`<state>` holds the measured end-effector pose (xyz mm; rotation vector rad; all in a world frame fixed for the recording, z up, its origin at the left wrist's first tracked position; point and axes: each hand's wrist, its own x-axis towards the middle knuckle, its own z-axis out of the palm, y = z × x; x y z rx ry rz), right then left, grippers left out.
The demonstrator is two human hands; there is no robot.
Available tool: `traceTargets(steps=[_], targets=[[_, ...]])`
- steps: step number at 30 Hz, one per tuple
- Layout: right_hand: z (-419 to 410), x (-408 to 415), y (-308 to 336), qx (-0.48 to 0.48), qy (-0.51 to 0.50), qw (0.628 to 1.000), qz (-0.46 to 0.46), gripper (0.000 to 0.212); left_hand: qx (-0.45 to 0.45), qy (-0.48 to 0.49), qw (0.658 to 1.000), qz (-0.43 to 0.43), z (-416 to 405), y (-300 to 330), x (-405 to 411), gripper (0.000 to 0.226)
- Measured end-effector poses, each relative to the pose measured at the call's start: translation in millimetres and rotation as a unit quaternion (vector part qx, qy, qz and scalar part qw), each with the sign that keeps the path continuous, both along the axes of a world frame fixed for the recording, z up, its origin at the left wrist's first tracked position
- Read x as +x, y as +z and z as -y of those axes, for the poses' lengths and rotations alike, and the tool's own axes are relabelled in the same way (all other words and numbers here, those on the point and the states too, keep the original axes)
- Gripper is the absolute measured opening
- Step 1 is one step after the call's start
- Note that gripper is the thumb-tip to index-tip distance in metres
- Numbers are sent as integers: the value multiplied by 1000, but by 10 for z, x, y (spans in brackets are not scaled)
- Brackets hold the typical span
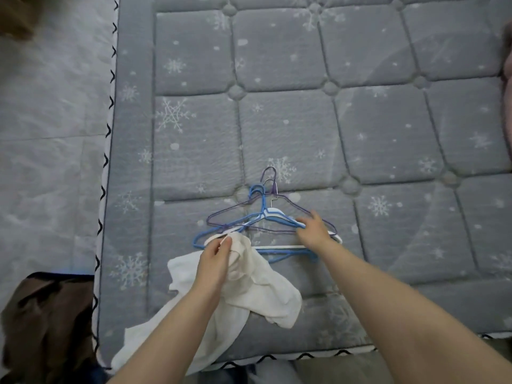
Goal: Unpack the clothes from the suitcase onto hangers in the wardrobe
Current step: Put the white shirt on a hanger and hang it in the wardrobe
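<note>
a grey snowflake mattress (277,106) fills the frame. low centre, a white garment (266,286) lies beside tangled hangers (266,217). the left hand (214,259) pinches its collar with a white hanger end; the right hand (313,228) rests on the hangers, fingers loosely spread.

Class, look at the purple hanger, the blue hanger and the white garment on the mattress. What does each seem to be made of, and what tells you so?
Purple hanger: probably coated wire; very thin, with a twisted neck.
Blue hanger: likely plastic or plastic-coated; thicker, smooth, evenly coloured.
White garment: soft matte fabric, possibly cotton; it folds and drapes limply over the mattress edge.
</note>
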<state>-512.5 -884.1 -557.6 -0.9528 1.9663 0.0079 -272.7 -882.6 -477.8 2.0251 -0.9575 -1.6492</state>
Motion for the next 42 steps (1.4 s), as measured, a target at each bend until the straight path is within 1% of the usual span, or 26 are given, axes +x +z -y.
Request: traceTargets(steps=[2, 5, 8, 11, 15, 17, 19, 21, 22, 24, 26, 27, 30, 32, 36, 38, 40, 42], targets=[[122, -78, -195, 36, 54, 997, -32, 48, 2, 28, 1000, -2, -38, -119, -13, 21], [199, -150, -424, 85, 114, 988, -60, 50, 32, 47, 998, 1, -140, -236, 32, 27], [172, -185, -525, 96, 129, 984, -80, 47, 52, 42, 998, -13, -240, -265, 79, 31], [115, -207, -546, 57, 115, 985, -114, 42, 63, 47, 997, -9, -303, -273, 126, 26], [53, -228, -451, 2, 87, 987, -132, 35, 80, 52, 995, -13, -309, -224, 159, 26], [-6, -205, -336, -51, 61, 986, -147, 31, 69, 64, 995, -13, -291, -166, 160, 25], [-84, -152, -188, -121, 54, 978, -159, 21, 54, 80, 995, -12, -247, -82, 155, 19], [-165, -62, -55, -166, 39, 976, -132, 11, 44, 109, 993, -20, -187, 6, 151, 17], [-201, 1, 21, -170, 25, 979, -108, 11, 37, 123, 991, -25, -167, 59, 149, 16], [-276, 128, 119, -158, 8, 985, -70, 21, 24, 137, 990, -33, -138, 152, 120, 15], [-358, 273, 262, -164, 18, 986, -26, 31, 14, 145, 988, -44, -163, 274, 98, 15], [-390, 339, 328, -172, 21, 985, 0, 33, 11, 147, 988, -48, -182, 314, 82, 15], [-546, 548, 575, -201, 49, 976, 62, 31, -4, 164, 985, -57, -316, 485, 114, 15], [-643, 636, 634, -208, 45, 973, 92, 28, -13, 152, 987, -55, -345, 513, 129, 15], [-931, 879, 982, -230, 49, 964, 122, 22, -28, 123, 989, -75, -410, 831, 456, 12], [-1051, 976, 1111, -230, 37, 964, 127, 17, -45, 108, 991, -67, -355, 955, 660, 13], [-1151, 1110, 1243, -226, 22, 967, 119, 15, -63, 93, 992, -51, -330, 1115, 909, 14], [-1183, 1238, 1339, -221, 6, 971, 95, 17, -68, 72, 994, -43, -339, 1239, 1128, 14]])
